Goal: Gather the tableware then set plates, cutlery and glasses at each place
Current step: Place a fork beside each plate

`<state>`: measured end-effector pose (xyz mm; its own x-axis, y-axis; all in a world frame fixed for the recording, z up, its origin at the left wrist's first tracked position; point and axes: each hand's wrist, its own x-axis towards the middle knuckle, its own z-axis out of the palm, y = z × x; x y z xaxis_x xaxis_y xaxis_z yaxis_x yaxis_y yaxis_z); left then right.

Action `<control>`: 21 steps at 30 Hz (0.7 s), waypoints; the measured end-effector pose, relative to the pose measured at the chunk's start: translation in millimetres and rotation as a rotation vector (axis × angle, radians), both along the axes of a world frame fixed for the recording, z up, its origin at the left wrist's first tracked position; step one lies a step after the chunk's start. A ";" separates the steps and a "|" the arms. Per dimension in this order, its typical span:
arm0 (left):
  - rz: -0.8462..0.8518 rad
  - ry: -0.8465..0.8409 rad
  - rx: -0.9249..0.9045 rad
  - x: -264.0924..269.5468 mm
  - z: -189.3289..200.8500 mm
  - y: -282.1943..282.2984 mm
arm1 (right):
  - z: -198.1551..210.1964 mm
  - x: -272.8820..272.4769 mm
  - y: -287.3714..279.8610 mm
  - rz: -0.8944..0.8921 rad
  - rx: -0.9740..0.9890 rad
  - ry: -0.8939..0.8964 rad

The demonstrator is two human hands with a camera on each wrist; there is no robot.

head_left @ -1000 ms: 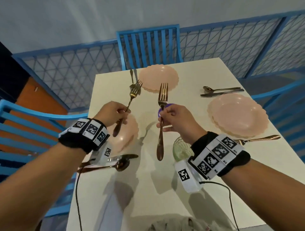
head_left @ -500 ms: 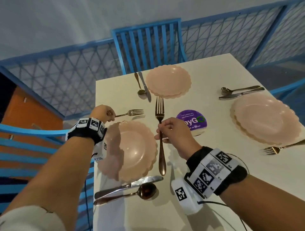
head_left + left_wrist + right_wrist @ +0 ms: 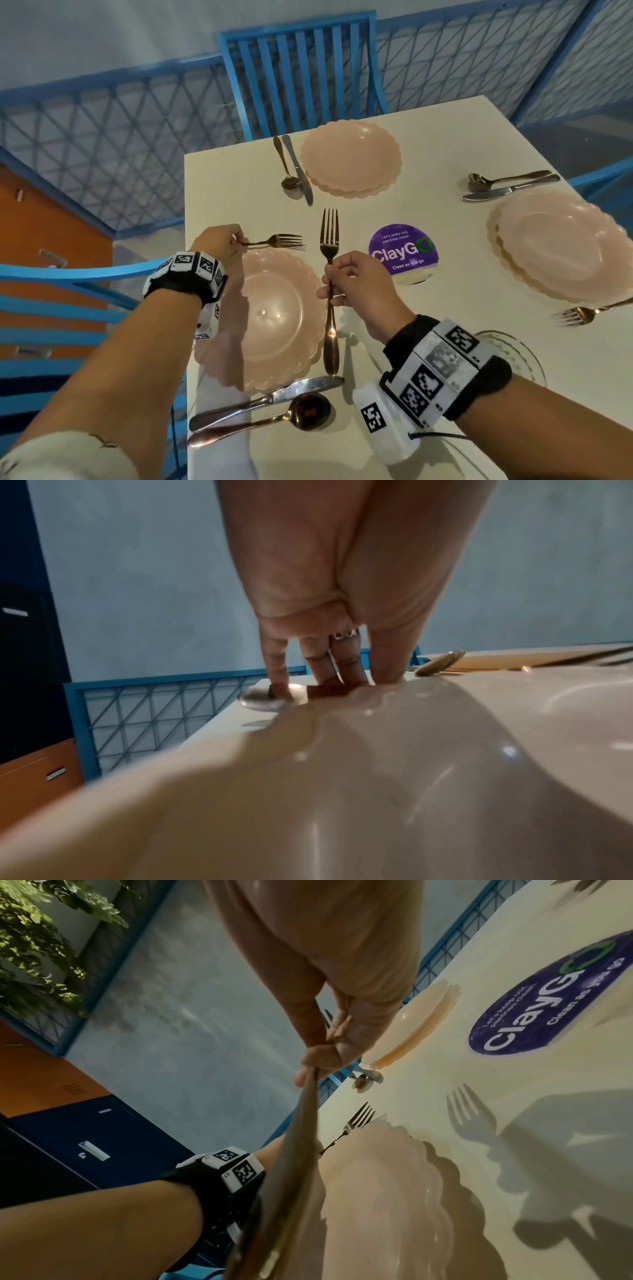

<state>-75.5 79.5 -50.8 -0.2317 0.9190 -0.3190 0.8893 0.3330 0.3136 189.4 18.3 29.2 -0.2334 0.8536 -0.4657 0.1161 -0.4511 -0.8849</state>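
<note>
My left hand (image 3: 236,240) grips the handle of a gold fork (image 3: 277,241) that lies level just beyond the near-left pink plate (image 3: 274,318), tines pointing right. In the left wrist view my fingers (image 3: 325,669) reach down onto that handle (image 3: 263,700) behind the plate's rim (image 3: 377,750). My right hand (image 3: 330,274) pinches a second gold fork (image 3: 329,236) at mid-handle and holds it tines-up, to the right of the same plate. The right wrist view shows its handle (image 3: 294,1150) running down from my fingertips (image 3: 308,1066).
The cream table (image 3: 428,342) also carries a far plate (image 3: 351,159) with a spoon and knife (image 3: 296,171), and a right plate (image 3: 561,246) with a spoon, knife (image 3: 507,186) and fork (image 3: 582,313). A knife (image 3: 267,401) and spoon (image 3: 301,413) lie nearest me. A glass (image 3: 513,353) stands by my right wrist. Blue chairs (image 3: 301,72) surround the table.
My left hand has swung its fork from upright down to level beyond the near-left plate. The right hand still holds its fork upright; my view has tipped down and closer.
</note>
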 end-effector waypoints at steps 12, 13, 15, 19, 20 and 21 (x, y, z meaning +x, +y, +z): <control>-0.099 0.196 -0.080 15.0 5.1 4.1 | -1.9 5.1 -2.2 -0.002 0.043 0.004; -0.101 0.214 -0.098 15.3 6.6 4.1 | -2.4 5.4 -3.0 -0.005 0.047 0.003; -0.100 0.253 -0.108 14.6 7.2 3.6 | -3.2 6.0 -3.2 -0.010 0.052 0.001; -0.095 0.349 -0.084 13.3 6.4 -1.2 | -3.3 5.7 -1.5 -0.008 0.060 -0.003; -0.088 0.364 -0.079 13.4 6.5 -1.6 | -3.3 5.6 -1.4 -0.010 0.062 -0.002; -0.084 0.373 -0.077 13.6 6.7 -2.3 | -3.4 5.5 -1.6 -0.011 0.064 -0.001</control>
